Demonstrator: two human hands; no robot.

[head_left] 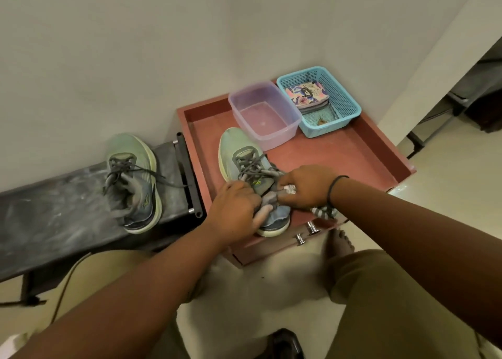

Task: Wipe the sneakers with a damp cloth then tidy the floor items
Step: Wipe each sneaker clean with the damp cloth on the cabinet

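We count two sneakers. One sneaker lies on the red surface, toe toward the wall, its heel at the near edge; the second sneaker rests apart on a dark bench to the left, also toe toward the wall.

Our two hands meet over the collar of the sneaker on the red surface. The left hand grips the shoe's near side, fingers curled around the heel and collar. The right hand has its fingers bunched together, pinching a pale wad of the cloth against the shoe's opening; a striped grey-and-white end of that cloth hangs out below the wrist, over the edge of the surface. One dark band circles the right wrist.

Behind the shoe stand two containers, touching side by side: one clear plastic tub with a little water at the bottom, and one blue mesh basket against the wall. The basket holds one patterned pouch.

Two metal knobs show on the front of the red unit. One bare foot rests on the floor just below them.
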